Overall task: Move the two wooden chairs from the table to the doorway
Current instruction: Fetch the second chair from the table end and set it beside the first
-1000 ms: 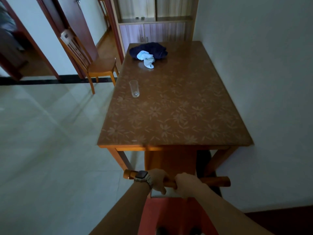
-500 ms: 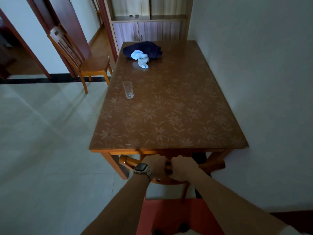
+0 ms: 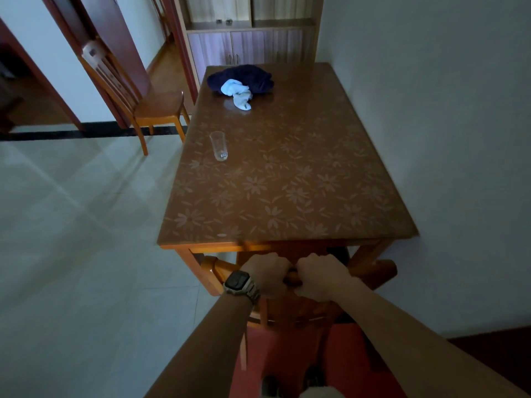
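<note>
Both hands grip the curved top rail of the near wooden chair [image 3: 382, 271], which stands at the near end of the worktop [image 3: 287, 179], its rail just below the worktop's edge. The left hand [image 3: 265, 275], with a square-faced metal-band watch [image 3: 237, 284] on the wrist, has its fingers wrapped tight around the rail; the right hand [image 3: 321, 275] sits just beside it, fingers likewise clamped on the same rail. The rail is smooth, rounded, orange-brown wood with blunt ends.

The worktop is a rectangular slab with a glossy surface printed in pale daisy-like flowers, on a plain orange wooden frame, its right side along a white wall. On it stand a clear, straight-sided drinking glass [image 3: 219, 146] near the left edge and, at the far end, a crumpled dark blue cloth [image 3: 253, 79] with a light blue cloth [image 3: 238, 91] bunched on top. The second wooden chair [image 3: 135, 93], slat-backed with a rounded seat, stands by the doorway at far left, on pale glossy floor tiles.

Compared with a second ago, the rail lies closer to the worktop edge and the seat is less visible, and the view has shifted so the glass and cloths appear further right.
</note>
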A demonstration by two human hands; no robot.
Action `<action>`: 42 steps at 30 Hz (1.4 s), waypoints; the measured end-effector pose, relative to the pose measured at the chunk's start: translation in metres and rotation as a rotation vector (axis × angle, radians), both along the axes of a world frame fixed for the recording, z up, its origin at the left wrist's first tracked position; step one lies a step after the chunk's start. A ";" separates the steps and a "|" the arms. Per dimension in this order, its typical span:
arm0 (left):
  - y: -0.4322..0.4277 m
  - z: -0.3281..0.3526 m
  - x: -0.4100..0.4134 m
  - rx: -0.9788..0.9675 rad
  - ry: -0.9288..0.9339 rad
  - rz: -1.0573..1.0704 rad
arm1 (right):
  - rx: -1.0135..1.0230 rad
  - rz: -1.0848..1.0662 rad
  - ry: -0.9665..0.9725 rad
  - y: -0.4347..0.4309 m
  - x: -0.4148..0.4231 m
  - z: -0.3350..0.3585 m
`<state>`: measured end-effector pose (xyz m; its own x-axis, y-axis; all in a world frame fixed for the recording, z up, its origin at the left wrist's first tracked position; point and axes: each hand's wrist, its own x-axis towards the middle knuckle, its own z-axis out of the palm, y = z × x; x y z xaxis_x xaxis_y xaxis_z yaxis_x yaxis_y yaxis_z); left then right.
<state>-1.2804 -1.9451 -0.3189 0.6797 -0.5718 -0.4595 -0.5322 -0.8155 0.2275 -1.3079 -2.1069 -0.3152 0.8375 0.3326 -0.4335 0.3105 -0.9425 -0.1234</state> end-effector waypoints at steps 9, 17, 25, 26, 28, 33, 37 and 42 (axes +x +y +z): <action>0.006 -0.005 -0.127 -0.004 0.018 0.016 | 0.026 0.015 -0.044 0.004 -0.122 -0.016; 0.009 -0.032 -0.273 -0.042 0.070 0.089 | 0.022 0.021 -0.018 0.007 -0.266 -0.029; 0.009 -0.054 -0.361 0.025 0.316 0.140 | 0.049 -0.073 0.139 0.010 -0.363 -0.057; 0.010 -0.055 -0.367 0.031 0.336 0.131 | 0.056 -0.089 0.149 0.012 -0.370 -0.060; 0.013 -0.055 -0.376 0.021 0.382 0.123 | 0.073 -0.113 0.171 0.015 -0.381 -0.063; 0.017 -0.056 -0.392 -0.013 0.430 0.091 | 0.103 -0.146 0.211 0.017 -0.399 -0.071; 0.020 -0.056 -0.392 -0.019 0.413 0.078 | 0.098 -0.176 0.222 0.018 -0.399 -0.072; 0.019 -0.058 -0.391 0.007 0.431 0.066 | 0.106 -0.158 0.210 0.017 -0.401 -0.072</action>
<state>-1.6715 -1.9259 -0.3765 0.4599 -0.5294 -0.7130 -0.3359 -0.8469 0.4122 -1.7087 -2.0894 -0.3867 0.7783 0.2576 -0.5726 0.1181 -0.9557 -0.2695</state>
